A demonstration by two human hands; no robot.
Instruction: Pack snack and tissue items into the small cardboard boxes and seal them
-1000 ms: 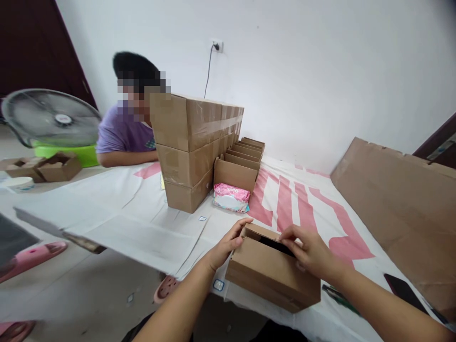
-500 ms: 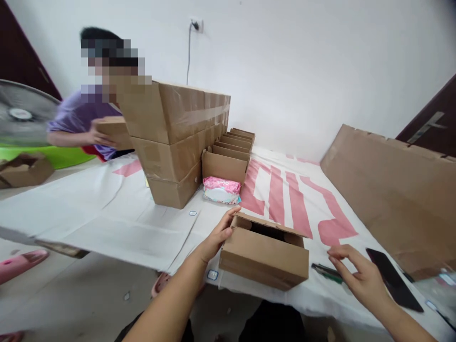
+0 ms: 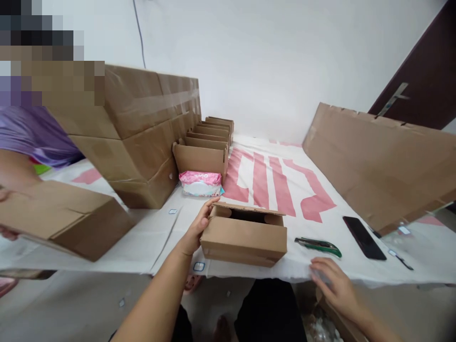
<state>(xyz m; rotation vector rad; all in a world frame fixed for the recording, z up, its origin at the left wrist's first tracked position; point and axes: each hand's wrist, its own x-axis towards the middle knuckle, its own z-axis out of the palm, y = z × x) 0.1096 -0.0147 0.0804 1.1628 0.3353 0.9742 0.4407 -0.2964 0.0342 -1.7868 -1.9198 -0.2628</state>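
Observation:
A small cardboard box sits near the front edge of the table, its lid slightly raised over a dark gap. My left hand grips its left side, thumb toward the front and fingers at the back corner. My right hand is at the table's front edge, fingers apart and holding nothing. Just beyond it lies a green utility knife, apart from the fingers. A dark phone rests farther right. Behind the small box stands a pink wipes pack.
Taped cardboard cartons are stacked at left, beside a row of open boxes. A co-worker in a purple sleeve holds another box over the table. A large cardboard sheet stands at right. Below the edge is a carton of clear plastic.
The view has swung left and closer. My right hand has moved from above the knife down to the table edge. The co-worker's box has come forward over the table.

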